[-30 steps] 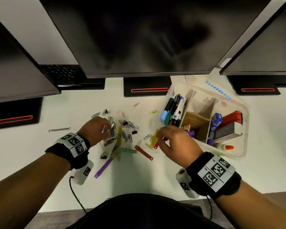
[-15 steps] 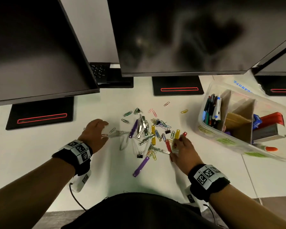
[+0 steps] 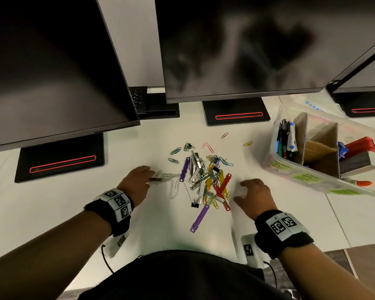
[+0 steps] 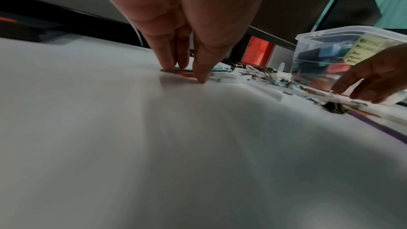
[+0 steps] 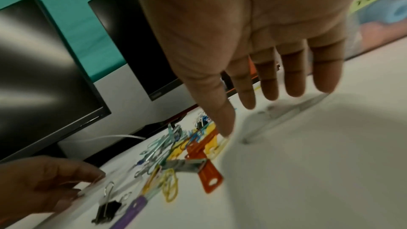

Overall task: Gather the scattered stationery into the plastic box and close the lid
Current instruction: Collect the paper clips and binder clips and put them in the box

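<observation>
**Clips heaped on the counter, box waiting at the right**

A white counter (image 3: 59, 208) is carrying three dark monitors (image 3: 236, 46) along its far side. In the middle a heap of paper clips and plastic fasteners (image 3: 206, 180) is lying in many colours, with a purple strip (image 3: 199, 218) sticking out toward the near edge and a black binder clip (image 3: 194, 205) beside it. A few loose clips are lying farther off toward the monitors.

The left hand (image 3: 136, 182) is sitting at the left edge of the heap; its fingertips (image 4: 200, 74) are pressing down on a flat clip on the counter, the grip narrowed to a pinch around it. The right hand (image 3: 254, 195) is hovering just right of the heap, its grip spread with fingers (image 5: 293, 76) straight and holding nothing.

The clear plastic box (image 3: 325, 180) is standing at the far right, lid off, well apart from the heap. Pens (image 3: 287, 139) are standing in its left compartment, cardboard dividers (image 3: 320, 146) are splitting the middle, and red and blue items are lying in the right part.
</observation>
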`<state>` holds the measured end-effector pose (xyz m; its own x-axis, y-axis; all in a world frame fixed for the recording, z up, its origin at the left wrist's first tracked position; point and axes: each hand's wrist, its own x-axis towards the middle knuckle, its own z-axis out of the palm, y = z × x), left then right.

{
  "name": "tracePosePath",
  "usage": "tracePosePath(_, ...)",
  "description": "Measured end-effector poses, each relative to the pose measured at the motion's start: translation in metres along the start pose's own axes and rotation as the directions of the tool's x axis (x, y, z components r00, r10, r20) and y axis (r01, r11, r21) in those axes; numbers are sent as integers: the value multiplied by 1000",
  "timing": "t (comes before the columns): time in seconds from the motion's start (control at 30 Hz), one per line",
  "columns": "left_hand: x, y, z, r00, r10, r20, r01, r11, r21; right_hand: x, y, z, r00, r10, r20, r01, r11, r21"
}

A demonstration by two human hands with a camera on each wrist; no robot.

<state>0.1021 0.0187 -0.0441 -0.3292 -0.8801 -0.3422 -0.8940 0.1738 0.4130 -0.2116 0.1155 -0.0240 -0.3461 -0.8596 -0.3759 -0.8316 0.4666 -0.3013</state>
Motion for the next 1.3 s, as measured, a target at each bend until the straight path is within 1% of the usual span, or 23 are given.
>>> tracePosePath(0.03, 0, 5, 1, 1000, 30, -8, -31, 999, -15, -2, 1, -3, 997, 41, 61, -38, 998, -40)
tracePosePath(0.07, 0, 11, 3, 998, 67, -10, -67, 997, -29, -5, 1, -3, 994, 54, 98, -47, 996, -75)
tracePosePath(0.13, 1, 22, 7, 991, 135, -1, -135, 990, -39, -8, 0, 1, 995, 32, 98, -23, 995, -96)
tracePosePath(0.17, 1, 27, 9, 989, 150, 17, -149, 988, -33, -9, -2, 4, 996, 8, 86, 1, 995, -96)
tracePosePath(0.27, 1, 38, 12, 988, 148, 42, -147, 989, -20, -5, -10, 9, 995, -52, 80, 58, 996, -74)
tracePosePath(0.37, 1, 45, 9, 990, 143, 5, -144, 989, 22, 0, -17, 5, 991, -59, 117, 65, 997, -49)
tracePosePath(0.43, -1, 46, 7, 989, 147, 9, -148, 988, 49, 3, -18, 1, 991, -69, 110, 71, 997, -13)
tracePosePath(0.5, -2, 46, 7, 985, 166, 48, -169, 984, 62, 7, -18, -4, 993, -90, 79, 87, 996, 36)
tracePosePath(0.6, -4, 49, 8, 981, 164, 100, -174, 980, 102, 13, -22, -8, 985, -173, 28, 169, 982, 88)
tracePosePath(0.7, -4, 53, 9, 980, 145, 137, -167, 972, 163, 17, -24, -8, 967, -252, 38, 243, 956, 167)
tracePosePath(0.77, -4, 55, 10, 976, 151, 159, -184, 957, 222, 20, -22, -8, 962, -270, 29, 255, 936, 243)
tracePosePath(0.83, -4, 56, 9, 977, 148, 154, -181, 957, 226, 21, -21, -11, 961, -272, 49, 245, 920, 305)
tracePosePath(0.9, -4, 58, 7, 983, 150, 101, -166, 972, 167, 24, -21, -13, 959, -262, 111, 218, 927, 305)
tracePosePath(0.93, -3, 60, 5, 988, 136, 70, -143, 983, 113, 26, -20, -13, 956, -259, 141, 215, 940, 265)
tracePosePath(0.97, -3, 61, 2, 993, 110, 42, -112, 993, 48, 28, -19, -13, 949, -273, 159, 241, 951, 194)
tracePosePath(1.0, -2, 63, -1, 997, 68, 23, -68, 998, -15, 30, -17, -12, 935, -312, 168, 297, 949, 104)
tracePosePath(1.07, 1, 65, -5, 1000, -12, -18, 10, 994, -106, 34, -16, -9, 903, -384, 192, 400, 915, -53)
tracePosePath(1.17, 8, 66, -4, 985, -152, -78, 132, 966, -220, 38, -20, -6, 887, -423, 185, 452, 877, -162)
tracePosePath(1.23, 12, 67, 0, 971, -222, -85, 193, 946, -259, 41, -24, -4, 885, -430, 178, 461, 863, -208)
tracePosePath(1.3, 15, 71, 6, 969, -245, -28, 234, 949, -210, 41, -25, -2, 889, -422, 179, 455, 862, -223)
